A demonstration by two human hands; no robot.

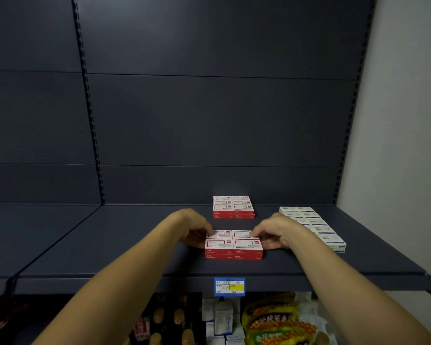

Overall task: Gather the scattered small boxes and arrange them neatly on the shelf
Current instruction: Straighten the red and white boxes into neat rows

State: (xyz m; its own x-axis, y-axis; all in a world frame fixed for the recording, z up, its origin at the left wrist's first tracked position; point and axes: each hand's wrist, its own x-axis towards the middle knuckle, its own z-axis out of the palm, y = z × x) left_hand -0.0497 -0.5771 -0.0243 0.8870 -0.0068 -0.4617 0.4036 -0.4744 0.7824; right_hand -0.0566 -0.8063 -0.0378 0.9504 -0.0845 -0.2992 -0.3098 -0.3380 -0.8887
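**Red boxes squared up at the shelf front**

Red-and-white cardboard is what both hands are busy with: a near block of small boxes (pixel 234 245), two across and stacked two high as far as I can see, sits on the dark shelf (pixel 135 245) just behind its front lip. The left hand (pixel 197 231) cups the block's left side, fingers curled over the top edge; the right hand (pixel 271 234) does the same on the right side. Each hand is closed around its side of the stack, and I'd judge the two-sided squeeze is there to keep the boxes flush while they are aligned or slid.

Farther back from that block, close to the rear panel, stands a second red stack (pixel 233 207), already tidy. To the block's right, a row of white boxes (pixel 314 226) runs from back to front, touching end to end.

The shelf is matte slate-grey metal with slotted uprights and a bare back wall (pixel 222 108). Below the block, a blue price label (pixel 229 286) hangs on the front edge, and under it a lower tier holds packaged goods (pixel 279 319) in dim light. A pale wall closes the right side.
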